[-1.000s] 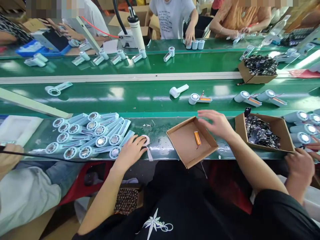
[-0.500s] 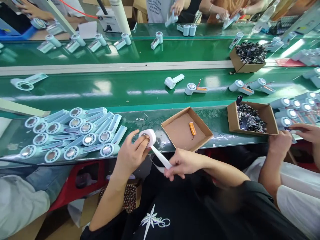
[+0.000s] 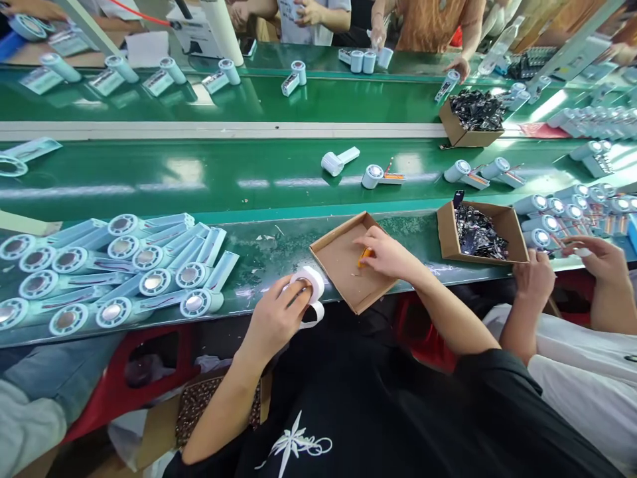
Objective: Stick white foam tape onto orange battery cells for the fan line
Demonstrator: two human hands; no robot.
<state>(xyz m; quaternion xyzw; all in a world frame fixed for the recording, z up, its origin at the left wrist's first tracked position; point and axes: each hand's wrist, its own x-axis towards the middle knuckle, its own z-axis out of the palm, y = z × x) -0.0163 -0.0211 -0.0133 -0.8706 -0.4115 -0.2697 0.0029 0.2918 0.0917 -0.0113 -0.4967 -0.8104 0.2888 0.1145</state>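
Observation:
My left hand (image 3: 281, 312) holds a roll of white tape (image 3: 313, 284) with its fingers through the core; a loose strip curls below the roll. Over a shallow cardboard tray (image 3: 343, 265), my right hand (image 3: 383, 253) has its fingers closed on an orange battery (image 3: 365, 255), which is partly hidden under them. On the left part of the bench lie several light blue fan bodies (image 3: 114, 312) in a pile.
A green conveyor (image 3: 223, 166) runs across behind the bench, carrying several fans (image 3: 332, 163). To the right stands a box of black parts (image 3: 448, 232), with a co-worker's hands (image 3: 535, 279) beside it. Other people are across the line.
My right hand has let go of the tape strip and moved into the tray, onto the battery. The strip now curls under the roll. My left hand has shifted slightly right with the roll.

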